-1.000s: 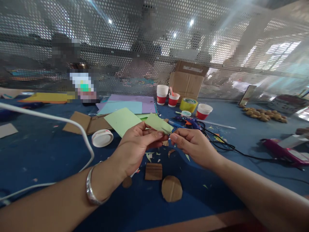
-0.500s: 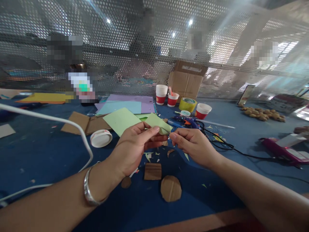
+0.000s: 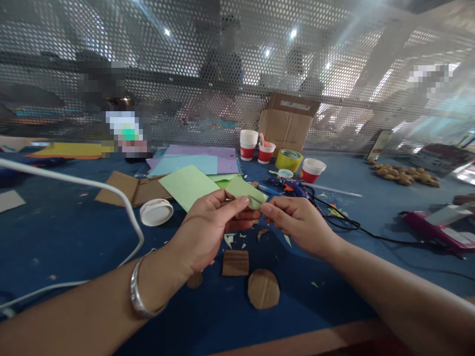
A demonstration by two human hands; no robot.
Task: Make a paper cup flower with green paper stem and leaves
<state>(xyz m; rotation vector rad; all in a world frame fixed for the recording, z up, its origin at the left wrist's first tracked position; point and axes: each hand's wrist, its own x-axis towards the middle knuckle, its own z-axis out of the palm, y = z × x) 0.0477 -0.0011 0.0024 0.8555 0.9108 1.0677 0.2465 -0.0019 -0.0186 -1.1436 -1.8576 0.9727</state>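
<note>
- The left hand (image 3: 208, 220), just left of the frame's centre, has its grip closed on a small light green piece of paper (image 3: 240, 188), thumb on top and fingers beneath.
- The right hand (image 3: 297, 222), just right of centre, has its grip pinched narrow around a thin grey metal tool (image 3: 256, 200); its tip lies at the paper's near edge, and most of it is hidden by the fingers.
- A silver metal bangle (image 3: 136, 291) circles the left wrist, lower left of the frame.
- Below the hands, on the blue bench (image 3: 208, 319), lie small paper scraps (image 3: 230, 239), a square of striped brown cardboard (image 3: 235, 262) and a roundish brown cardboard piece (image 3: 263, 289), the last two close together.
- Behind the left hand is a large light green paper sheet (image 3: 187, 184), with a white paper cup (image 3: 156, 212) on its side to the left.
- Behind the right hand lies a blue glue gun with an orange trigger (image 3: 297, 189).
- Beyond it, upper centre right, stand a stack of red-and-white paper cups (image 3: 249, 146) and a yellow roll of tape (image 3: 288, 161), near an upright brown cardboard box (image 3: 285, 131).
- A grey perforated metal screen (image 3: 166, 113) spans the top of the frame.
</note>
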